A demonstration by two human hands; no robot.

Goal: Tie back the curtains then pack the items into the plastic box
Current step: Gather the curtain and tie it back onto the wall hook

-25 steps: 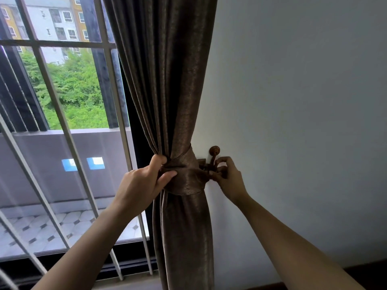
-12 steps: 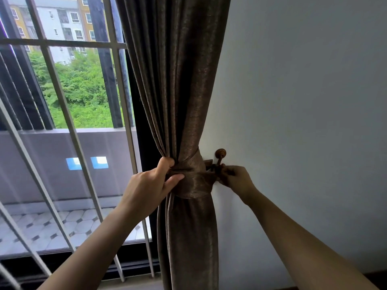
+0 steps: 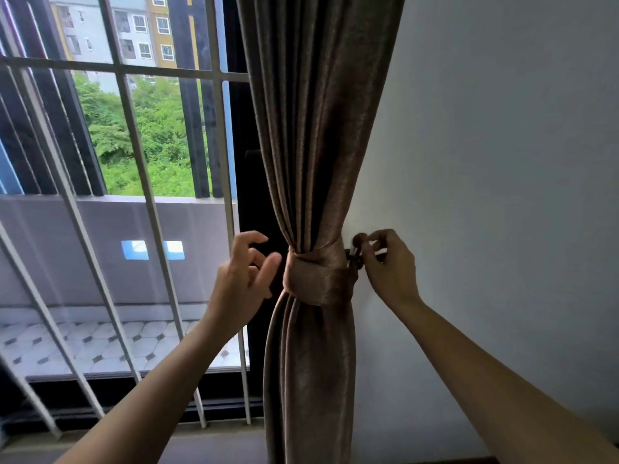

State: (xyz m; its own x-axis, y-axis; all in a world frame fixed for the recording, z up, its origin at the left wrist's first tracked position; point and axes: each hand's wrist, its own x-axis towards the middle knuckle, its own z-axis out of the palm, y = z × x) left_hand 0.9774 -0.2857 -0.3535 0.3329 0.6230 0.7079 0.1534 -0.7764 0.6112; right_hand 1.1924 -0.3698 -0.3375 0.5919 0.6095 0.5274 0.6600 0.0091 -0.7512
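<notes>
Here the brown curtain (image 3: 315, 128) hangs gathered against the wall (image 3: 502, 162), cinched at mid-height by a matching tieback (image 3: 315, 279). The left hand (image 3: 241, 283) hovers just beside the band, fingers loosely curled and holding nothing. The right hand (image 3: 390, 266) pinches the small dark hook (image 3: 355, 254) on the wall, where the tieback's end meets it. White window bars (image 3: 144, 182) stand to the left.

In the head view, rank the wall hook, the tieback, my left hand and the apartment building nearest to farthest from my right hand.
1. wall hook, at the fingers of the right hand.
2. tieback, just left, round the curtain.
3. left hand, left of the curtain.
4. apartment building, far outside the window.
</notes>
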